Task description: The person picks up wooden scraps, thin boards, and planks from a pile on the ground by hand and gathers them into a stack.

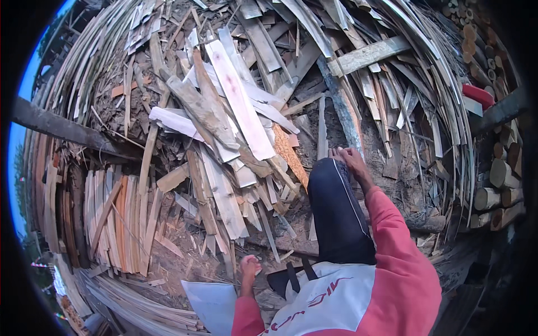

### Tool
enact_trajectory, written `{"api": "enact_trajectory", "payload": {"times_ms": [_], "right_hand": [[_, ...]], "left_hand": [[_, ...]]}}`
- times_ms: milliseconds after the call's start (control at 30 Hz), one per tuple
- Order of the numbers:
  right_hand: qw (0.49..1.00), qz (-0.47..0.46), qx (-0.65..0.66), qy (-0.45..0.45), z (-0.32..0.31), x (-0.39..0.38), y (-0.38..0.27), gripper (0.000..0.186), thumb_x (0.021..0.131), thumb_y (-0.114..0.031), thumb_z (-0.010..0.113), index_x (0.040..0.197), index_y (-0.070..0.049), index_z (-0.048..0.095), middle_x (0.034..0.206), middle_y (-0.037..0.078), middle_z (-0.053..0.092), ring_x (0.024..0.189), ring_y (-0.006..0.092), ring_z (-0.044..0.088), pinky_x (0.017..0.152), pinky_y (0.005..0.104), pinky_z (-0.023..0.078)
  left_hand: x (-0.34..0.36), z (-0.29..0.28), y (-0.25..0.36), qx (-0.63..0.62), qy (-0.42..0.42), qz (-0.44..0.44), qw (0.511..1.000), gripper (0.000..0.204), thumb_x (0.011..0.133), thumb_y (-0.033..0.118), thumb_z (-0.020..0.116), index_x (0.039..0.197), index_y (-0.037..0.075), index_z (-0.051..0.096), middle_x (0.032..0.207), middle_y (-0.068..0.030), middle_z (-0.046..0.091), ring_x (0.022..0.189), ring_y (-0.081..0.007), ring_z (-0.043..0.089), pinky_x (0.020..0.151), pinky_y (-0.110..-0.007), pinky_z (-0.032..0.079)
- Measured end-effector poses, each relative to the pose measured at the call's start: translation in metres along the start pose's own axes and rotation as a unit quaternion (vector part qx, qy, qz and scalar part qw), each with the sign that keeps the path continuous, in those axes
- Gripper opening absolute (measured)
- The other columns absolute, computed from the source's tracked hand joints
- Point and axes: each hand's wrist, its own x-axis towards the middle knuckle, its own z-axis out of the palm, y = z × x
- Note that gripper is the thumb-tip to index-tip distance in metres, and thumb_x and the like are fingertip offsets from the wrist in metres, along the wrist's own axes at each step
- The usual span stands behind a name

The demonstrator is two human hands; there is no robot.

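Note:
My left hand (250,266) is low in the middle, its fingers curled closed. A small pale patch shows at its fingers, too small to make out. Beside it stands a pale, flat-faced panel (210,302). My right hand (350,159) lies over my raised knee (330,179) in dark trousers, its fingers stretched out and partly hidden. Just beyond it are the lower end of a bark-edged plank (342,101) and a thin upright slat (322,126); whether the fingers touch either I cannot tell. A loose pile of planks, with a pale board (240,101) on top, lies ahead of me.
Long slats (84,61) are heaped along the far left, and stacked strips (109,218) stand at the left. A dark beam (73,131) crosses there. Cut logs (501,173) are piled at the right, near a red object (478,95). Wood scraps litter the ground.

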Motion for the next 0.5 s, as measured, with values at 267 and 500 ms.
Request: {"api": "enact_trajectory", "payload": {"times_ms": [267, 500], "right_hand": [[0.997, -0.046, 0.052, -0.039, 0.089, 0.233, 0.027, 0.068, 0.076, -0.044, 0.071, 0.117, 0.006, 0.049, 0.097, 0.011, 0.059, 0.091, 0.0180, 0.056, 0.074, 0.0309, 0.047], [0.872, 0.115, 0.436, -0.188, 0.151, 0.322, 0.019, 0.036, 0.084, -0.038, 0.065, 0.106, -0.013, 0.051, 0.105, 0.006, 0.062, 0.096, 0.0176, 0.056, 0.087, 0.0346, 0.041]], "left_hand": [[0.101, 0.156, 0.104, -0.022, -0.035, 0.122, 0.992, 0.024, 0.090, 0.023, 0.055, 0.099, 0.002, 0.057, 0.072, -0.0013, 0.056, 0.060, -0.0080, 0.052, 0.053, -0.023, 0.042], [0.091, 0.205, 0.154, 0.139, -0.002, 0.126, 0.982, 0.031, 0.089, 0.024, 0.058, 0.105, -0.002, 0.058, 0.082, -0.0081, 0.063, 0.074, -0.0136, 0.059, 0.068, -0.027, 0.047]]}}
